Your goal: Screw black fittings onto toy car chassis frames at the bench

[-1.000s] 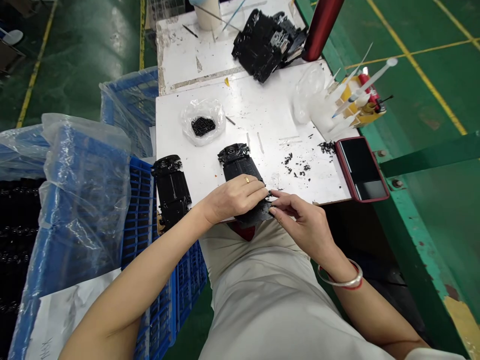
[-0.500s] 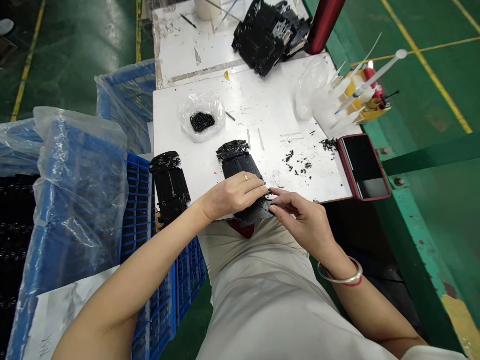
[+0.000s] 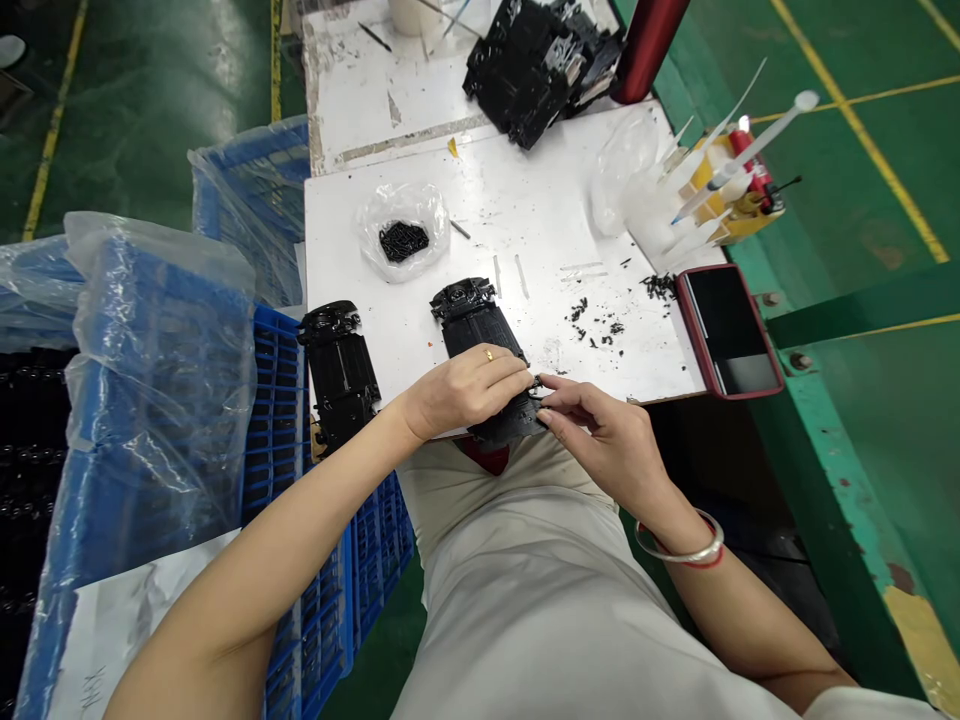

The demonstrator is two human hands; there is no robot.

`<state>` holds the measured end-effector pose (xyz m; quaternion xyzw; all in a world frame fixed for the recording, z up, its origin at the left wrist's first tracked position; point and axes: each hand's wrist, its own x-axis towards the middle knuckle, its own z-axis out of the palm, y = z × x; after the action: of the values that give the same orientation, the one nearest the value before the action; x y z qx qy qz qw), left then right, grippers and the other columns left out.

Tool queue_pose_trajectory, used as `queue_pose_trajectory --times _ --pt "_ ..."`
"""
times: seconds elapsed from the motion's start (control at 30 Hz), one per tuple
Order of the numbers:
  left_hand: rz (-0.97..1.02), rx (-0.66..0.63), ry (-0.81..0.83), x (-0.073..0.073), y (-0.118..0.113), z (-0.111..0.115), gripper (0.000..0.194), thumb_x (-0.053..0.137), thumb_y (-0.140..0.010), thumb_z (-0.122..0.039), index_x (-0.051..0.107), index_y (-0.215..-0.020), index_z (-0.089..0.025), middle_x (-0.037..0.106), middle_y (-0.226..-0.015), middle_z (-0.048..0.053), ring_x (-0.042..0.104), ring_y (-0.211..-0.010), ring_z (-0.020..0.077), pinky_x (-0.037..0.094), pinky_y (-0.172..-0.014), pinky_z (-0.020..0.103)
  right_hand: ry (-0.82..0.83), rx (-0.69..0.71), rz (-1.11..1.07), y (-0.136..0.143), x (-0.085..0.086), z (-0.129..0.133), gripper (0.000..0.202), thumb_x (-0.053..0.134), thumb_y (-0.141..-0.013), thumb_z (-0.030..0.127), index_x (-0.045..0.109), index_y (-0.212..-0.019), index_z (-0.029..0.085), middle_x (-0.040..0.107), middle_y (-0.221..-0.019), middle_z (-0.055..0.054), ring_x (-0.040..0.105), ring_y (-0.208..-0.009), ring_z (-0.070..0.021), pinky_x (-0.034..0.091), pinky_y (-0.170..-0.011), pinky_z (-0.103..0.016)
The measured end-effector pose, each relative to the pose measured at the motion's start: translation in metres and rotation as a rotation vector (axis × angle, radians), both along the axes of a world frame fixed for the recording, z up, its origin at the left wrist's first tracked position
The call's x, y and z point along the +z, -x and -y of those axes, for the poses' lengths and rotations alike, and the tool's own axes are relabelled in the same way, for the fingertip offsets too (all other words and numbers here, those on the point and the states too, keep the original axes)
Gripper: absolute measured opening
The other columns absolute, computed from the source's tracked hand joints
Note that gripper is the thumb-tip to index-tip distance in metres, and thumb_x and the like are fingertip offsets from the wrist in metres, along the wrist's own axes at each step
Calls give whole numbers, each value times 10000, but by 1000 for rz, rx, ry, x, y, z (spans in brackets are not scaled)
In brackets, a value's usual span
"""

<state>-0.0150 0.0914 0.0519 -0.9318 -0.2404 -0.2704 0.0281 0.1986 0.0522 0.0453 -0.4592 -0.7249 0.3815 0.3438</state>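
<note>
At the near edge of the white table (image 3: 405, 345), a black chassis-like part (image 3: 480, 322) lies lengthwise, its near end jutting slightly past that edge. The left hand (image 3: 474, 388) lies across it and grips it, fingers curled over toward its right side. The right hand (image 3: 611, 430) has thumb and forefinger at the part's right edge, the two fingertips slightly apart; whether they pinch a small piece there cannot be told. A second black part (image 3: 343, 370) lies at the table's near left corner, beside a blue crate (image 3: 271, 440). At the near right corner, a phone (image 3: 731, 335) in a dark red case overhangs the right edge. Small black scraps (image 3: 592, 325) are scattered between it and the first part. Farther in, two clear strips (image 3: 521, 277) lie near the middle, and toward the left edge an open clear bag (image 3: 367, 225) holds tiny black pieces (image 3: 403, 241). A syringe (image 3: 765, 145) leans out by the right edge. Toward the far right corner sit a pile of black parts (image 3: 514, 80) and a red cylinder (image 3: 649, 45); a white cup (image 3: 416, 18) stands near the far edge.
</note>
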Motion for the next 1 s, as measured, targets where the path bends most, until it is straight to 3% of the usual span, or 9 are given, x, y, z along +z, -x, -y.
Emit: queue_pose_trajectory --times 0.47,0.73,0.87,1.0 --pt "-28 29 -54 -3 -5 0 199 423 -935 -84 612 -985 -122 720 -855 96 684 -796 167 597 -774 319 12 -24 2 -2 1 -2 60 659 -851 244 662 -903 212 715 -1128 -69 673 -619 -132 579 -591 -264" --pt "77 92 138 -1 -2 9 196 492 -925 -89 586 -1097 -90 712 -942 115 669 -891 177 582 -801 312 118 -50 -74 -1 -3 4 44 649 -859 240 644 -895 216 735 -1062 -75 711 -942 -242 578 -657 -277" --pt "277 352 303 -2 6 34 322 556 -910 -126 551 -1232 -133 686 -1092 116 646 -1021 176 555 -907 329 165 -84 -125 -2 -2 5 54 654 -858 253 631 -888 215 748 -994 -74 678 -1049 -260 581 -720 -292" --pt "735 846 532 -11 0 76 180 579 -912 -227 620 -1084 -194 692 -967 41 670 -875 142 572 -815 291 194 -127 -143 -1 -1 6 63 672 -843 257 638 -867 209 734 -1061 -87 689 -1022 -255 586 -726 -291"
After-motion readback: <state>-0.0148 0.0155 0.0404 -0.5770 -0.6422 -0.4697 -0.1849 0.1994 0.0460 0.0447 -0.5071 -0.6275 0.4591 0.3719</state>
